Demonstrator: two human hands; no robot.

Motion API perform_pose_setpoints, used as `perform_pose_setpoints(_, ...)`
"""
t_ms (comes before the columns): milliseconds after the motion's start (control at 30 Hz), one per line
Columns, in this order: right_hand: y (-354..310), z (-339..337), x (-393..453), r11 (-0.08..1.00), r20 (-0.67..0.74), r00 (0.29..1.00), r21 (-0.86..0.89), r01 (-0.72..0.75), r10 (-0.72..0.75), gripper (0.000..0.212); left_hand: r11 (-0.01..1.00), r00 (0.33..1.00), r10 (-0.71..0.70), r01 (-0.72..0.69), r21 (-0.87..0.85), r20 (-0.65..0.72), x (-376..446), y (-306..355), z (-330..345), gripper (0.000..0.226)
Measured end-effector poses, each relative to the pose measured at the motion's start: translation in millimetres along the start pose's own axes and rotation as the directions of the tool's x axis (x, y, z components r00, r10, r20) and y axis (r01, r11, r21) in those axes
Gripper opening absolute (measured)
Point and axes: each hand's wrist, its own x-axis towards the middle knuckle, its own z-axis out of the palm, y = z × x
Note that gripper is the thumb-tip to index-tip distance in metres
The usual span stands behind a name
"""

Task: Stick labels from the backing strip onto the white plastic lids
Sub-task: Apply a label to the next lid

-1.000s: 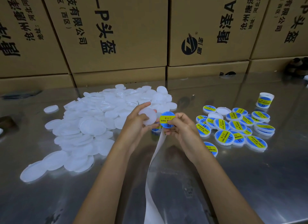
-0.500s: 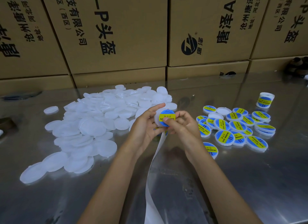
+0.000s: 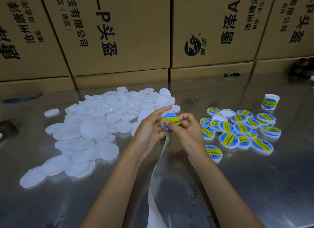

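In hand: left hand [image 3: 149,131] has its grip curled round a white lid [image 3: 167,121], held up above the steel surface [image 3: 254,185] between the two piles.
Label: a round blue-and-yellow label [image 3: 170,120] sits on that lid's face, and it looks placed rather than half-peeled.
Right hand: right hand [image 3: 186,132] comes in from the other side, thumb tip pressing on the label's yellow band, the other fingers loosely curled beside the lid's rim; it is a pressing touch, not a closed grip on anything.
Backing strip: the white backing strip [image 3: 155,185] hangs from under the left hand and trails toward the camera; whether the left hand also pinches it I cannot tell.
Done: labelled lids [image 3: 237,129] lie clustered on the right, many overlapping, with two or so bare ones among them.
Label roll: a small roll of labels [image 3: 270,102] stands just behind that cluster.
Left to do: unlabelled lids [image 3: 95,129] spread in a far bigger heap on the left.
Verdict: early going, I'd say, with well under half labelled.
Backdrop: cardboard boxes [image 3: 119,32] stacked along the far edge.
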Motion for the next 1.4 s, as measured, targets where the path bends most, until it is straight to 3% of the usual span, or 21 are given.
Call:
perform_pose_setpoints(267, 5.1, 0.5, 2.1, 0.979, -0.057, 0.992, -0.176, 0.105, -0.117, 0.029, 1.000, 1.000, 0.013, -0.013, 0.015, -0.003, -2.2, 1.7, 1.2, 0.041)
perform_pose_setpoints(500, 10.2, -1.3, 2.6, 0.897, -0.085, 0.964, -0.392, 0.202, -0.254, 0.029, 0.984, 1.000, -0.018, 0.022, -0.174, 0.023, -2.7, 3.0, -0.5, 0.039)
perform_pose_setpoints(667, 12.8, 2.2, -0.7, 0.876, -0.039, 0.951, -0.401, 0.267, -0.307, 0.033, 0.938, 0.998, -0.052, 0.060, -0.341, 0.032, -3.0, 4.1, 0.9, 0.039)
perform_pose_setpoints(833, 11.5, 0.8, -0.5, 0.894, -0.052, 0.968, -0.397, 0.207, -0.247, 0.062, 0.921, 0.998, -0.063, 0.068, -0.384, 0.026, -3.2, 5.9, 0.2, 0.043)
perform_pose_setpoints(1033, 10.7, -4.1, 0.5, 0.859, -0.069, 0.976, -0.491, 0.146, -0.205, 0.062, 0.941, 0.994, -0.048, 0.079, -0.328, 0.102, -5.6, 5.0, 6.8, 0.038)
perform_pose_setpoints(1233, 8.6, -8.2, -1.3, 0.683, -0.013, 0.946, -0.695, 0.224, -0.323, 0.057, 0.978, 0.993, -0.045, 0.065, -0.196, 0.105, -5.2, 4.3, 4.6, 0.039)
perform_pose_setpoints(1400, 10.5, -10.3, 0.6, 0.696, -0.043, 0.952, -0.692, 0.190, -0.303, 0.053, 0.994, 0.994, -0.049, 0.058, -0.091, 0.100, -5.6, 3.9, 3.3, 0.036)
